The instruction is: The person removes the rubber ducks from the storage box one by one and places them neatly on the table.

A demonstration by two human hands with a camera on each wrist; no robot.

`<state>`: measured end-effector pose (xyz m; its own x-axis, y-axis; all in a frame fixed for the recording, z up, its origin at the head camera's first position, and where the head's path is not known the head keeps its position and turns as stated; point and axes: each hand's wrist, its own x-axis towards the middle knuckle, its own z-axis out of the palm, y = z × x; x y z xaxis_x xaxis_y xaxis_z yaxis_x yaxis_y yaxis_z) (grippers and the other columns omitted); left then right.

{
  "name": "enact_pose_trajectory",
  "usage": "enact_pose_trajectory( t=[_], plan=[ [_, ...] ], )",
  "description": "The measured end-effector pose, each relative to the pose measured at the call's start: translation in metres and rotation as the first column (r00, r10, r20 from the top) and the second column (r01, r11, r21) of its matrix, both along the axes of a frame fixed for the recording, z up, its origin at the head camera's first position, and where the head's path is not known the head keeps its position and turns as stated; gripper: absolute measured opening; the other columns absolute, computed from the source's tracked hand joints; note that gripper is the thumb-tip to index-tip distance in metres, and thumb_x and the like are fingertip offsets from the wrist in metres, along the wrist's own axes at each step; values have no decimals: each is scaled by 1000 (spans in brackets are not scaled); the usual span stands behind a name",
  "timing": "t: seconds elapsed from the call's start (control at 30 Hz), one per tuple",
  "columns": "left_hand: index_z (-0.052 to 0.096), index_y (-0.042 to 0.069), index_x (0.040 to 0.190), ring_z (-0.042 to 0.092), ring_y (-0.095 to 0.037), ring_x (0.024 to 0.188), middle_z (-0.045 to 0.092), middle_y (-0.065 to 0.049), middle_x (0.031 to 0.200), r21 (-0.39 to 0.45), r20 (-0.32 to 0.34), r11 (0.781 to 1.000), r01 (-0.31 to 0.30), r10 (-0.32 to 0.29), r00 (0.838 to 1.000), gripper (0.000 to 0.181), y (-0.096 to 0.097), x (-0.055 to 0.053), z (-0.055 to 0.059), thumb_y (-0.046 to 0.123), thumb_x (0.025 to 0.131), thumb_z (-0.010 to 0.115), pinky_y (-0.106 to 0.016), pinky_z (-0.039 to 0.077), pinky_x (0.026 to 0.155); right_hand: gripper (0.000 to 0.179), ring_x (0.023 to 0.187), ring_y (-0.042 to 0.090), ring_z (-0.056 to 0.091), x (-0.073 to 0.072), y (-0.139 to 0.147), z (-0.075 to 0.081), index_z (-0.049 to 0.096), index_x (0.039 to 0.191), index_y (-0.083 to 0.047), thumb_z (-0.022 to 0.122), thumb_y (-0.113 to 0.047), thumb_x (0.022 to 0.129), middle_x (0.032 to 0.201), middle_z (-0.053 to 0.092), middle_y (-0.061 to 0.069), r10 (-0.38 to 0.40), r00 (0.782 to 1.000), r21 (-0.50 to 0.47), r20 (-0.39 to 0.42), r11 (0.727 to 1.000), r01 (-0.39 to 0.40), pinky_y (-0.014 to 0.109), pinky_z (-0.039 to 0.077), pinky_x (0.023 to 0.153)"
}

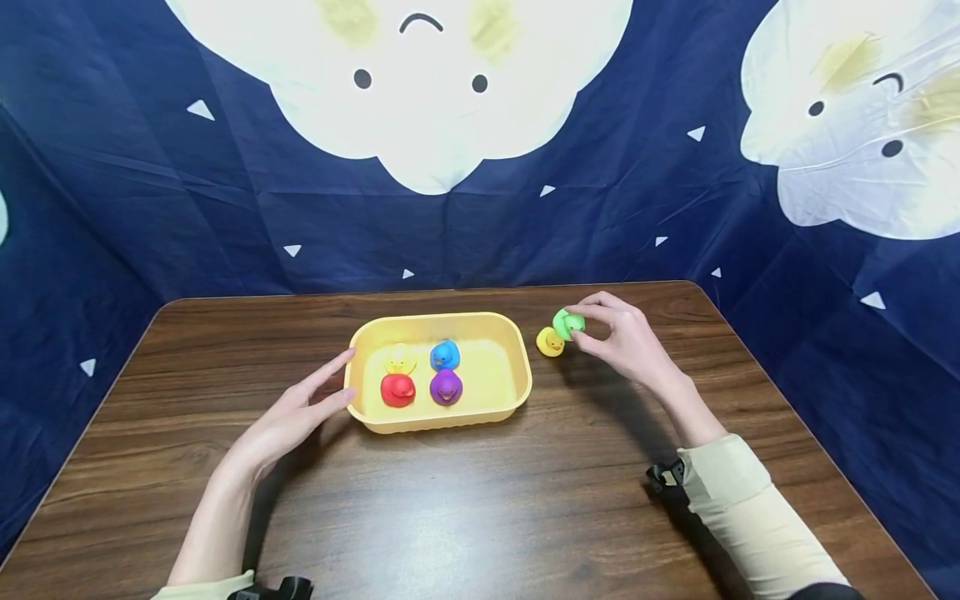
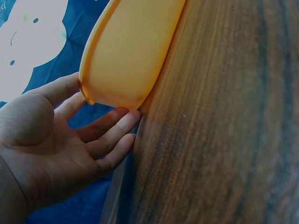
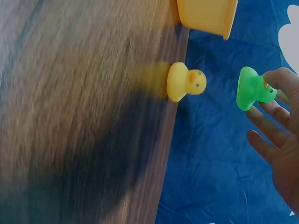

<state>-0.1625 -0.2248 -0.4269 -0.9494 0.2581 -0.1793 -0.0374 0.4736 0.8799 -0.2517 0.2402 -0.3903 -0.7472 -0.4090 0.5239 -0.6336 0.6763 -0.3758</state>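
Observation:
A green rubber duck [image 1: 567,323] is pinched between the thumb and fingers of my right hand [image 1: 626,337], held above the table. Below it in the right wrist view, a yellow-orange rubber duck [image 3: 180,83] stands on the wood. My left hand [image 1: 292,412] touches the left end of a yellow plastic basin [image 1: 495,329] with its fingers fairly straight, as the left wrist view also shows. Inside the basin sit a red duck [image 1: 397,390], a purple duck [image 1: 446,387], a blue duck [image 1: 445,356] and a pale yellow duck [image 1: 401,360].
The brown wooden table [image 1: 465,500] carries the basin near its back edge. A dark blue cloth [image 1: 480,233] with white clouds and small triangles hangs behind and at the sides. Black straps with mounts [image 1: 666,477] are on the forearms.

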Motion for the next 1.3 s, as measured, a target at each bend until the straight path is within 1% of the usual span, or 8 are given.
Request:
enact_pose_trajectory(
  t=[0.23,0.4,0.5,0.7,0.87,1.0,1.17,1.3],
  plan=[
    [21,29,166,39,-41,147,38,-24,161,-3,15,1000,0,0,1000,70,0,0,1,39,106,57,-64,32,115,34,104,26,70,-7,12,-4,77,119,-7,81,-9,85,110,74,7,-28,999,33,26,999,27,44,54,90],
    [21,29,166,38,-42,146,37,-24,162,-13,23,1000,-1,1,1000,71,0,-1,1,40,106,56,-66,32,115,35,102,30,71,-10,20,-8,76,119,-5,82,-8,85,109,74,8,-36,998,22,59,999,35,45,53,86],
    [20,29,166,37,-43,148,36,-24,163,-14,29,1000,-3,3,1000,71,0,-1,2,41,106,56,-67,32,115,34,103,33,71,-14,23,-12,76,118,-5,82,-8,85,109,74,9,-39,996,17,77,999,38,45,53,87],
    [20,29,166,37,-43,147,37,-25,162,-16,24,1000,1,-1,1000,70,0,0,1,40,106,55,-67,32,114,31,101,32,71,-21,29,-21,77,114,-5,82,-6,84,107,75,9,-45,995,35,92,999,42,42,52,87],
    [20,30,166,37,-42,147,38,-24,162,-24,25,1000,-3,3,1000,70,0,0,0,42,106,55,-67,32,114,30,101,31,72,-25,33,-26,78,113,-5,83,-7,83,106,76,8,-45,993,54,111,998,39,45,52,88],
    [19,30,166,37,-43,147,37,-24,162,-23,28,1000,-4,4,1000,71,0,-1,0,42,106,55,-69,32,114,30,104,30,72,-28,35,-29,78,113,-7,83,-9,84,107,76,8,-56,988,74,146,996,45,46,53,89],
    [19,32,166,37,-43,147,37,-24,162,-30,34,1000,-5,6,999,71,0,-1,0,43,106,55,-69,31,114,30,106,34,72,-30,36,-31,77,114,-4,83,-9,84,110,76,11,-55,980,94,193,995,38,49,55,91],
    [20,32,165,36,-42,147,38,-23,161,-35,36,999,-9,10,999,71,-1,0,1,45,105,55,-69,31,115,30,105,35,72,-32,35,-34,76,114,-2,82,-8,85,111,75,13,-46,976,106,214,994,23,51,55,91]
  ],
)
